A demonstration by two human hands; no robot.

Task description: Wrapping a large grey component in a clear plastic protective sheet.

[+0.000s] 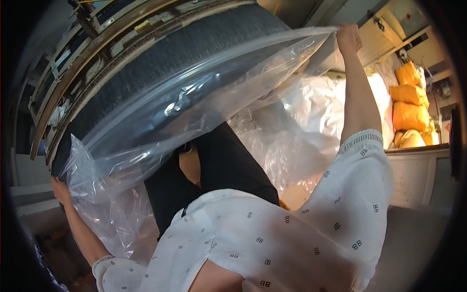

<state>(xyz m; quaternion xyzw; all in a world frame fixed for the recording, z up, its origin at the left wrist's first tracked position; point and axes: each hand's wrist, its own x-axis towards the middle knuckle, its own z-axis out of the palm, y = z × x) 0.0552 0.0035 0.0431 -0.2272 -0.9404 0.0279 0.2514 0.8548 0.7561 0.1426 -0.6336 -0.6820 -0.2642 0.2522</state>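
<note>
A wide sheet of clear plastic film (194, 104) is stretched between my two hands, its near part hanging down over my lap. My right hand (349, 39), raised at the upper right, is closed on one corner of it. At the far left my left hand (61, 190) grips the other end, low beside the edge of a dark worktop (160, 61); its fingers are partly hidden. The film's far edge lies along the dark surface, and light glints on its folds.
Behind the dark worktop runs a long machine frame (97, 44) with rails and metal fittings. A heap of clear plastic (311, 112) lies on the right. Beyond it, stacked orange packages (411, 109) stand on a ledge (418, 148). A pale cabinet (382, 36) is at the upper right.
</note>
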